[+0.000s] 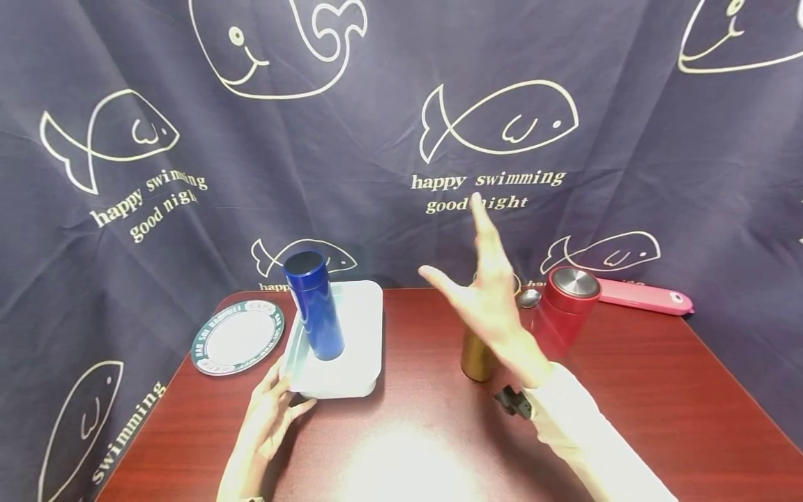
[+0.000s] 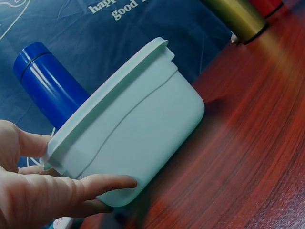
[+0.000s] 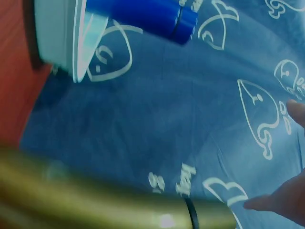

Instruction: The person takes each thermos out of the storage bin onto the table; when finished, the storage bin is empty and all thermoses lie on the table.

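A pale plastic tub (image 1: 360, 335) sits on the table, with a blue thermos bottle (image 1: 320, 314) standing inside it. My left hand (image 1: 266, 415) holds the tub's near left corner; in the left wrist view, one finger (image 2: 112, 182) lies along the wall while another touches the rim. My right hand (image 1: 489, 300) is raised with its fingers spread and nothing in it. Below and behind it stands a gold thermos bottle (image 1: 477, 359), partly hidden by the hand. Farther right is a red thermos bottle (image 1: 558, 317) with a silver top.
A white plate with a green lettered rim (image 1: 207, 348) lies left of the tub. A metal spoon (image 1: 529, 298) shows between the gold and red bottles. Behind the red bottle lies a long pink object (image 1: 646, 298). A dark printed curtain (image 1: 389, 139) hangs behind the table.
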### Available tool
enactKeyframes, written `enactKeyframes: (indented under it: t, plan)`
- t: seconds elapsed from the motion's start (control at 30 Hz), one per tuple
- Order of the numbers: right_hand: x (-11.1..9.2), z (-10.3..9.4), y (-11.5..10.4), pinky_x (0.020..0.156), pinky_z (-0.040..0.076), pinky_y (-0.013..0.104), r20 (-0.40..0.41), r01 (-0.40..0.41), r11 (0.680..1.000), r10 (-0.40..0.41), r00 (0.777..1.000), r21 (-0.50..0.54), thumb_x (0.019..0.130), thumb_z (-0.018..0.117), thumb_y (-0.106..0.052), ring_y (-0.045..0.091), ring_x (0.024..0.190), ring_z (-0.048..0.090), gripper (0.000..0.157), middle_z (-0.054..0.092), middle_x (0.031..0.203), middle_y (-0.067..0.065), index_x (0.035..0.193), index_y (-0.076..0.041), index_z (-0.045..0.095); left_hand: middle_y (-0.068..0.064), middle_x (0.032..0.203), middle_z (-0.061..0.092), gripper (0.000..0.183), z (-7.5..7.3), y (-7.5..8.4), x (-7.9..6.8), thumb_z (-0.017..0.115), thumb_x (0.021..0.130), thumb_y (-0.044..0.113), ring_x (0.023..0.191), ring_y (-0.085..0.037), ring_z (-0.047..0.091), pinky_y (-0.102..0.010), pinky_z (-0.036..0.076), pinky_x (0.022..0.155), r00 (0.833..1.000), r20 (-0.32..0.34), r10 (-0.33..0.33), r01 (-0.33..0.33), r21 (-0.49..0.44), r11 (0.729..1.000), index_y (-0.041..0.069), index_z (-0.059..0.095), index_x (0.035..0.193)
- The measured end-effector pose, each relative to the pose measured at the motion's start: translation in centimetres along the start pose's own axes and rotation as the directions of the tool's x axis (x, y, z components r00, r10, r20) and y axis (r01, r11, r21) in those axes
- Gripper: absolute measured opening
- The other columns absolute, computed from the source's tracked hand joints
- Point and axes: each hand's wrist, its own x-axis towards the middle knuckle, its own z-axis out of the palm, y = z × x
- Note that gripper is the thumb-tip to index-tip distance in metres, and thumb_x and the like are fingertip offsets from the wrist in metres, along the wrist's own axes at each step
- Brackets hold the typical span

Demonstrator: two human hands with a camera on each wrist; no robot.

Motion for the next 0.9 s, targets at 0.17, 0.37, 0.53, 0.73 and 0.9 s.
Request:
enactKeyframes:
  t: [0.17,0.37,0.53,0.73,0.9]
  plan:
    - [-0.8,3.4,-0.3,0.112,0.034,0.043,0.097,-0.21,0.954,0.193,0.976,0.216,0.075,0.086,-0.015,0.013,0.143,0.03,0.107,0.029,0.158,-0.003,0.157,-0.025,0.018,-0.003,0.134,0.046,0.06,-0.1,-0.1,-0.2,0.039,0.104,0.012,0.115,-0.004,0.052,-0.067,0.034,0.102,1.0,-0.004,0.009,-0.009,-0.01,1.0,0.006,0.01,0.156]
    - [-2.3,7.1,0.0,0.11,0.035,0.048,0.18,-0.396,0.856,0.354,0.918,0.332,0.075,0.084,-0.008,0.021,0.142,0.033,0.113,0.03,0.158,-0.001,0.157,-0.034,0.01,-0.011,0.143,0.04,0.059,0.0,-0.3,0.0,0.04,0.104,0.013,0.131,-0.018,0.042,-0.067,0.034,0.102,1.0,-0.003,0.011,-0.011,-0.003,1.0,0.006,0.012,0.155]
    - [-3.7,10.1,0.5,0.107,0.036,0.054,0.226,-0.46,0.8,0.401,0.888,0.387,0.075,0.082,-0.002,0.034,0.139,0.035,0.113,0.031,0.157,0.007,0.157,-0.032,0.011,-0.022,0.154,0.021,0.058,0.1,-0.2,-0.1,0.036,0.105,0.012,0.142,-0.037,0.02,-0.07,0.031,0.102,1.0,0.009,0.022,-0.022,-0.019,1.0,0.004,0.008,0.156]
    - [-5.0,13.8,1.1,0.11,0.034,0.05,0.271,-0.508,0.772,0.432,0.86,0.382,0.075,0.084,-0.006,0.039,0.139,0.035,0.111,0.032,0.156,0.013,0.158,-0.03,0.012,-0.026,0.154,0.019,0.061,0.2,-0.1,-0.1,0.039,0.104,0.012,0.143,-0.04,0.019,-0.069,0.031,0.102,1.0,0.006,0.02,-0.02,-0.021,1.0,0.003,0.007,0.155]
    - [-5.2,16.4,1.1,0.113,0.03,0.048,0.324,-0.545,0.758,0.446,0.834,0.359,0.076,0.085,-0.015,0.034,0.141,0.033,0.109,0.032,0.155,0.016,0.158,-0.022,0.013,-0.027,0.154,0.021,0.058,0.2,-0.2,0.0,0.037,0.104,0.009,0.143,-0.039,0.019,-0.071,0.03,0.101,1.0,-0.001,0.026,-0.026,-0.026,0.999,0.002,0.009,0.155]
